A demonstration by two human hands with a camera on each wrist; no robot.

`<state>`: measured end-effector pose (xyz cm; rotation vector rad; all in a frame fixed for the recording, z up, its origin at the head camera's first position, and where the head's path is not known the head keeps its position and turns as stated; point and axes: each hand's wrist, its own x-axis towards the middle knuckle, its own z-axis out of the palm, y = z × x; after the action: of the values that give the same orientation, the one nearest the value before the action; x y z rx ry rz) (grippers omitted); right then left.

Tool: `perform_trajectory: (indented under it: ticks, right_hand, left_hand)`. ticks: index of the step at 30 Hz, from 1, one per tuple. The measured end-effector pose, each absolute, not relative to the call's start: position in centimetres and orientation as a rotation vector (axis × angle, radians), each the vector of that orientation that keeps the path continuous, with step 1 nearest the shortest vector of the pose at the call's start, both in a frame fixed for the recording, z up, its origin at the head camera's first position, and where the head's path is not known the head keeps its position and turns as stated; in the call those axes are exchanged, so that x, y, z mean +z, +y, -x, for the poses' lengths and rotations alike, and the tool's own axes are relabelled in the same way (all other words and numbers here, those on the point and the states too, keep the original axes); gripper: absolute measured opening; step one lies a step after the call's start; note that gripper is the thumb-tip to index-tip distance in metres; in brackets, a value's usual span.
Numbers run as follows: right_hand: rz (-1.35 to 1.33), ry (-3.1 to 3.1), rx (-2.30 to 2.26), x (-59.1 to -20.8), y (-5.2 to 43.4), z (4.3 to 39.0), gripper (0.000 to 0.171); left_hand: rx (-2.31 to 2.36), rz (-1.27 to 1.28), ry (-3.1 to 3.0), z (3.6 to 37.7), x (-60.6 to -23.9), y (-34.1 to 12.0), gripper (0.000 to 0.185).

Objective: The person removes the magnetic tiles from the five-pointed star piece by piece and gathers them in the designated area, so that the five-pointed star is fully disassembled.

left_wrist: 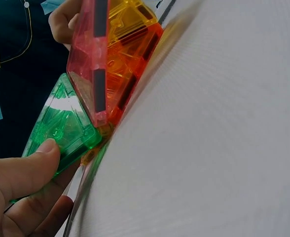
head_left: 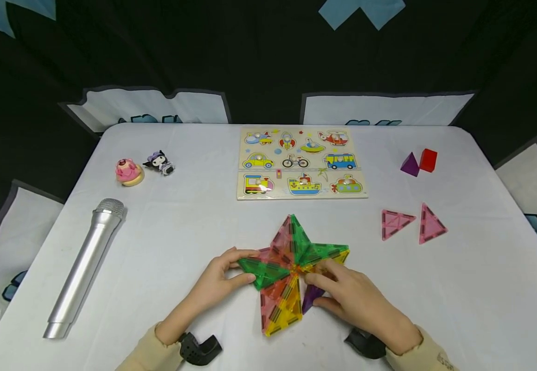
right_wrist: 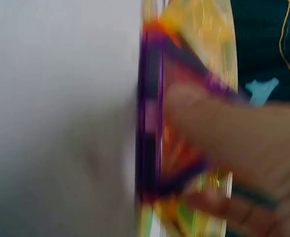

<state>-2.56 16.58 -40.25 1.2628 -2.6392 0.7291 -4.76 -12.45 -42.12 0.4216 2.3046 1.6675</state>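
A star built of translucent magnetic tiles (head_left: pixel 291 252) in green, pink, orange and yellow lies in front of me on the white table. At its left point, my left hand (head_left: pixel 222 278) pinches a green triangular tile (left_wrist: pixel 61 118), thumb on its face and fingers behind. My right hand (head_left: pixel 352 296) holds a purple triangular tile (right_wrist: pixel 150 113) at the star's lower right, beside the yellow tile (head_left: pixel 291 304) of the bottom point. That hand partly covers the star's right side. Motion blurs the right wrist view.
Behind the star lies a wooden vehicle puzzle board (head_left: pixel 302 165). Two pink triangular tiles (head_left: pixel 396 223), a purple pyramid (head_left: pixel 410 165) and a red block (head_left: pixel 428 160) are at right. Leftward are a silver microphone (head_left: pixel 85 268), a cake toy (head_left: pixel 129 172) and a small figurine (head_left: pixel 159 162).
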Motion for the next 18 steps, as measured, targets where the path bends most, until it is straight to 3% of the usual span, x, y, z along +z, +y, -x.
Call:
perform_trajectory:
  ticks: [5, 9, 12, 18]
  right_hand:
    - [-1.404, -2.561, 0.872, -39.9, 17.6, 3.1, 0.026]
    - [-1.383, -2.577, 1.243, -39.4, 18.5, 3.2, 0.025]
    - [-1.095, -2.509, 1.734, -39.0, 19.6, 3.7, 0.029]
    - [-0.124, -2.063, 2.294, -39.4, 22.0, 5.8, 0.031]
  left_hand:
    - [1.663, -0.41, 2.307, 4.8, -42.1, -12.4, 0.038]
    - [1.665, -0.416, 2.306, 4.8, -42.2, -12.4, 0.038]
    - [1.666, -0.421, 2.304, 4.8, -42.2, -12.3, 0.038]
    - [1.663, -0.407, 2.302, 4.8, -42.2, -12.4, 0.038]
